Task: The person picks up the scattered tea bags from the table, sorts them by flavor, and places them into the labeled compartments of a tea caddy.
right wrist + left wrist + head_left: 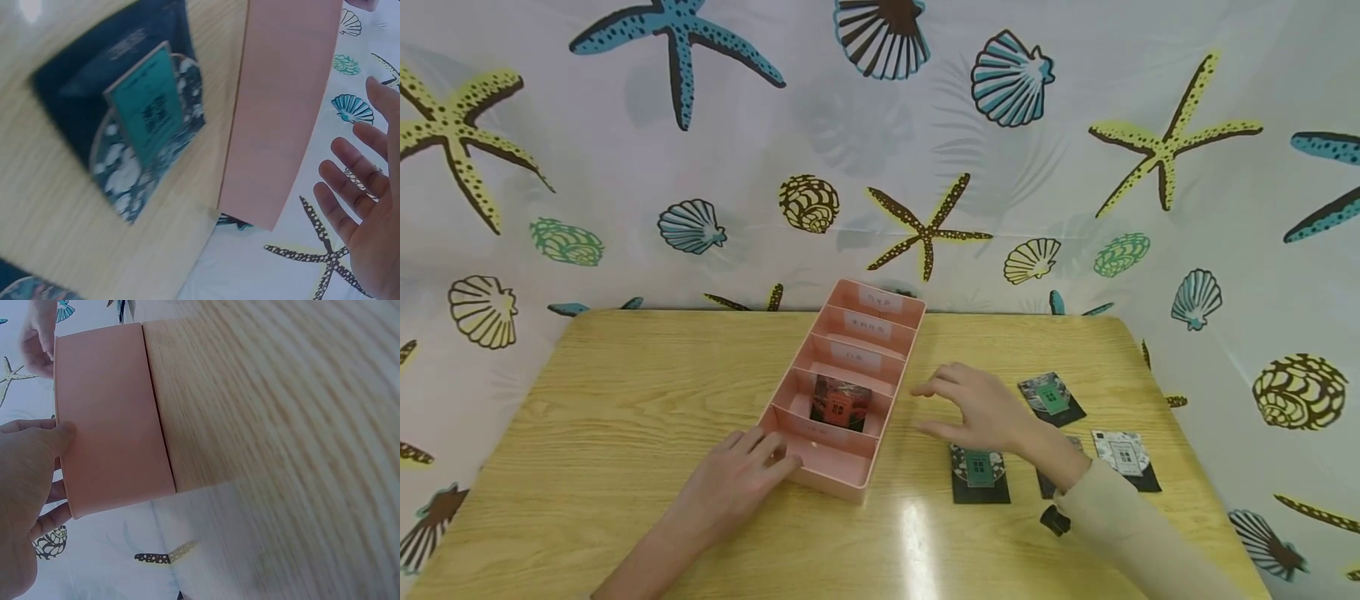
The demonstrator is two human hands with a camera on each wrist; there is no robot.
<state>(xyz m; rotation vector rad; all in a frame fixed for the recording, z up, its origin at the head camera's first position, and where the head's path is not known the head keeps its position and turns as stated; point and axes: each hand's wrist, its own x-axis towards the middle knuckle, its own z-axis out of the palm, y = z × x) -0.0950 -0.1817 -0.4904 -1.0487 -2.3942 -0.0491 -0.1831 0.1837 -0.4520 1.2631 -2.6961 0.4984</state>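
- Left hand (730, 475) is gripping, right at the near-left corner of a long pink plastic box with five compartments (831, 486): the thumb is pressing on the outer face, the fingers are curling round the side!
- That pink box is standing on the pale wood-grain tabletop (647, 375), its white lettered labels facing up the line.
- Second compartment from the near end, a red-and-black packet with a red label (840, 408) is leaning inside!
- Now the right hand (973, 408) is hovering just right of the box, fingers spreading, thumb standing wide apart, palm bare.
- Near it, towards the person, a dark rectangular packet with a green label (981, 472) is lying flat.
- Next along, another dark packet (1046, 485) is hiding partly under the right forearm, with a small black object (1056, 521) sitting beside the cream sleeve (1112, 508).
- Farther back, a second green-labelled dark packet (1051, 398) is lying at an angle.
- Rightmost, a black-and-white packet with a pale label (1124, 458) is resting near the table's edge.
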